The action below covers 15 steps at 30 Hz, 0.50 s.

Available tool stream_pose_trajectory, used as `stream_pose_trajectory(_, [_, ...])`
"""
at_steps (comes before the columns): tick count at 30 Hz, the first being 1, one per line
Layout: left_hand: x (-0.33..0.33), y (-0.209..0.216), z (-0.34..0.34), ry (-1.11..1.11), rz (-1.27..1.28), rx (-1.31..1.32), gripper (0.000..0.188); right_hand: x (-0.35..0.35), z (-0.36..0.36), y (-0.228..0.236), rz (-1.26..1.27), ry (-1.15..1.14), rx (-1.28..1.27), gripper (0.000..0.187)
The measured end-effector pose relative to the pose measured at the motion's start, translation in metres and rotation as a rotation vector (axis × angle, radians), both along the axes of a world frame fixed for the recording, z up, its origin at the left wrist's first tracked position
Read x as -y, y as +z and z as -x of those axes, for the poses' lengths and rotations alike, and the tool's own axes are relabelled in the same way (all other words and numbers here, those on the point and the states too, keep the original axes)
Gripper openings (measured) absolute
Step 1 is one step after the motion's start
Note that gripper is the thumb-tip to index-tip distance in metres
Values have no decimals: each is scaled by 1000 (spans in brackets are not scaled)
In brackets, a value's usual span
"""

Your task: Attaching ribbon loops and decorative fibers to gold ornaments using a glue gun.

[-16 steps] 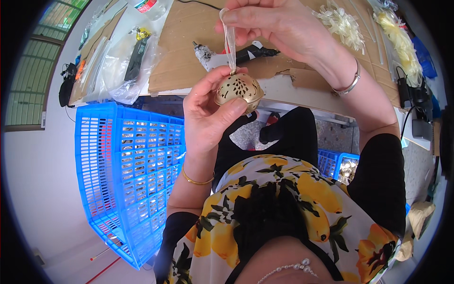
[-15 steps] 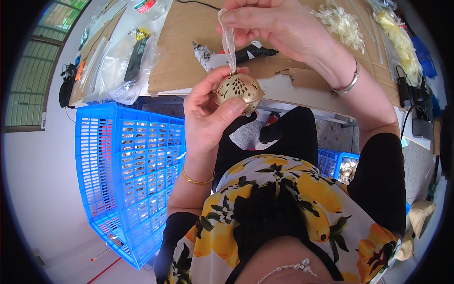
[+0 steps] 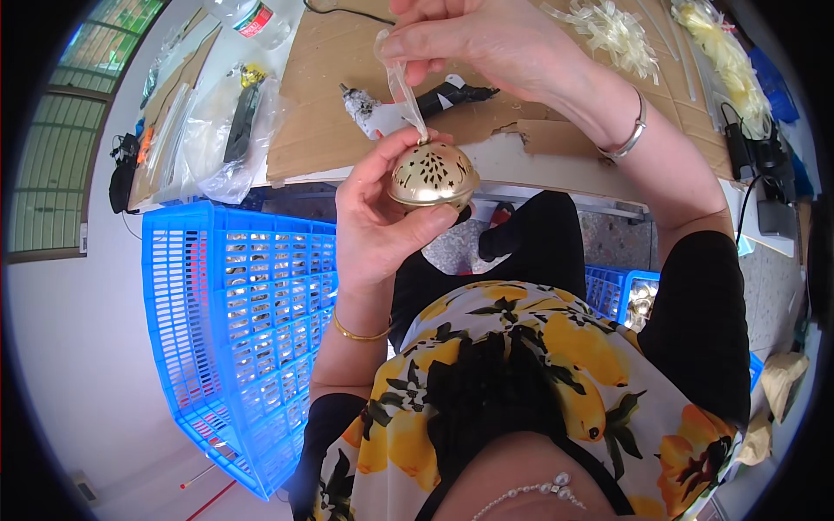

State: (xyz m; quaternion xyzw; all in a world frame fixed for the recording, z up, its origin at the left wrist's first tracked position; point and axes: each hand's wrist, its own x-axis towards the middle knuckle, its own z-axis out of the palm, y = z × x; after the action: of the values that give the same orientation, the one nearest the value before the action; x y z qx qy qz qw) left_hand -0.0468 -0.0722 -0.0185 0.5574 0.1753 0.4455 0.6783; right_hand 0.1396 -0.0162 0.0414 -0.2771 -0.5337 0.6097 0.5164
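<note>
My left hand (image 3: 382, 208) is closed around a gold round bell ornament (image 3: 432, 174) with small cut-out shapes in its upper half and a raised rim around its middle. A pale ribbon loop (image 3: 403, 91) rises from the top of the ornament. Above it, my right hand (image 3: 460, 43) pinches the upper end of that loop between thumb and fingers, and the ribbon looks slightly slack and tilted. Behind the ornament, a glue gun (image 3: 408, 108) with a whitish, crusted front and black-wrapped part lies on the cardboard (image 3: 321, 143).
A tall blue plastic crate (image 3: 221, 330) holding many shiny pieces stands at my left. At my right sits a smaller blue crate (image 3: 621, 291) with gold pieces. Pale ribbon bundles (image 3: 612, 39) lie at the table's far right; a plastic bag (image 3: 213, 143) and bottle (image 3: 252, 22) are far left.
The ornament has turned so more of its patterned top faces up. My right hand has shifted slightly left and up, and the ribbon leans more to the left.
</note>
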Motion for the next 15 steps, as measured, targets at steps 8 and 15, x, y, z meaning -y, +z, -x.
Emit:
stream_pose_trajectory(8, [-4, 9, 0, 105, -564, -229, 61, 4, 9, -18, -136, 68, 155, 26])
stream_pose_trajectory(15, [5, 22, 1, 231, -678, -233, 60, 5, 17, -30, 90, 214, 118, 20])
